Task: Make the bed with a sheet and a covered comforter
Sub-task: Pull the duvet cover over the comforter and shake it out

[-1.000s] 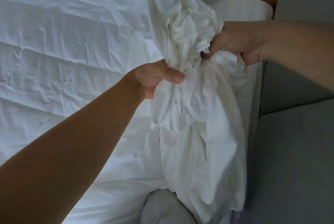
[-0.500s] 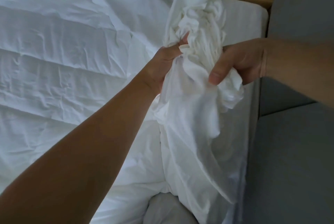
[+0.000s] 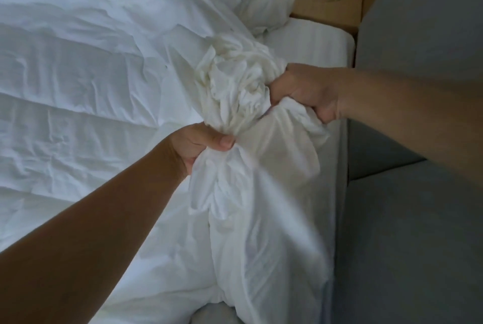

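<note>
The bunched white cloth cover (image 3: 235, 83) is gathered into a thick wad at the right edge of the bed. Both hands hold it up, and its loose tail hangs down over the white quilted comforter (image 3: 78, 83) spread across the bed. The left hand (image 3: 198, 141) grips the narrow neck of the wad from below, with the thumb laid across the folds. The right hand (image 3: 305, 91) has its fingers (image 3: 281, 88) curled tightly into the upper side.

With so much white on white, it is hard to be sure whether this is the comforter's cover or the sheet; it looks like the cover. A bare strip of striped white mattress (image 3: 313, 41) shows just beyond the right hand.

The cloth looks thin, light and quite limp, so it will sag wherever it is not held and slip through a loose grip. It is best held by many gathered layers at once, or by a hem or corner once one is found. The comforter looks bulkier and will drag.
</note>
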Demonstrator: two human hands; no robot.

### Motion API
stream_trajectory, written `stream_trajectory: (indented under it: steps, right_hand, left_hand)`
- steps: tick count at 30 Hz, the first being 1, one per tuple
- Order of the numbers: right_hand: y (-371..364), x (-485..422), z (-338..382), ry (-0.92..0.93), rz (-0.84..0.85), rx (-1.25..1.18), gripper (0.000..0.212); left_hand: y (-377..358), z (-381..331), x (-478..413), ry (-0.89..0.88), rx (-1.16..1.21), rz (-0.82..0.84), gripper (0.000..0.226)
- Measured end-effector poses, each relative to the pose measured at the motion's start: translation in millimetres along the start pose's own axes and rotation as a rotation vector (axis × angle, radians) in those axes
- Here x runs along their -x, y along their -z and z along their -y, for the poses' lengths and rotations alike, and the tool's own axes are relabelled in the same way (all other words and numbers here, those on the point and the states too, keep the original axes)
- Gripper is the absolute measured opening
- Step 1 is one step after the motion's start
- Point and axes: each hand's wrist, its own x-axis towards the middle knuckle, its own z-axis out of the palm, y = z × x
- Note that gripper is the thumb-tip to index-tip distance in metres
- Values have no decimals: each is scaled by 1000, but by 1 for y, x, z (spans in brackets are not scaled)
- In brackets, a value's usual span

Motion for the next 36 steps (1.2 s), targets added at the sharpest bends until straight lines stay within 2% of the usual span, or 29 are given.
stream_trajectory:
  steps: [1,3,4,5,7,9,10,13,15,17,19,21,23,28,32,34,36]
  right_hand:
    - [1,1,0,-13,30,-14,50]
    - [-3,6,0,-58,143,-36,25]
    - [-5,8,-2,-65,209,-54,24]
    - [-7,10,-3,-64,281,-71,30]
    - [-9,14,-6,-76,368,-98,32]
    - [-10,18,-9,-100,462,-126,23]
    - [-9,19,-10,-107,505,-130,28]
    - [-5,16,-14,-129,508,-104,55]
    - [-4,15,-13,-128,410,-3,73]
    - [-2,12,-8,-85,299,40,63]
    - [0,9,-2,-48,192,34,61]
    - [-1,6,-2,-41,137,45,68]
    - [-3,4,-6,-33,116,57,62]
    - [4,-3,-8,-41,58,-51,51]
    - [12,5,-8,-145,230,-213,26]
    - [12,7,-11,-169,348,-289,32]
    - [13,7,-14,-208,416,-333,52]
  left_hand:
    - [0,-1,1,-17,92,8,39]
    - [-1,-10,0,-38,38,-197,41]
    - [2,-14,-2,-90,-42,-350,53]
    - [3,-15,-4,-102,-101,-434,68]
    - [-4,-14,-11,-100,-135,-468,85]
    - [-5,-13,-18,-164,-123,-561,64]
    - [-2,-13,-19,-201,-123,-593,54]
    - [-9,-16,-21,-210,-172,-598,47]
    - [-14,-20,-16,-188,-145,-586,29]
    - [-14,-21,-5,-114,-80,-439,27]
    - [-14,-18,6,31,-137,-297,37]
    - [-11,-8,10,204,-176,-205,46]
    - [-14,2,6,289,-130,-179,58]
    - [-11,6,-10,123,-50,-311,65]
    - [7,-19,-22,-81,-126,-477,58]
    - [13,-27,-28,-123,-181,-580,52]
    - [12,-31,-32,-123,-205,-603,43]
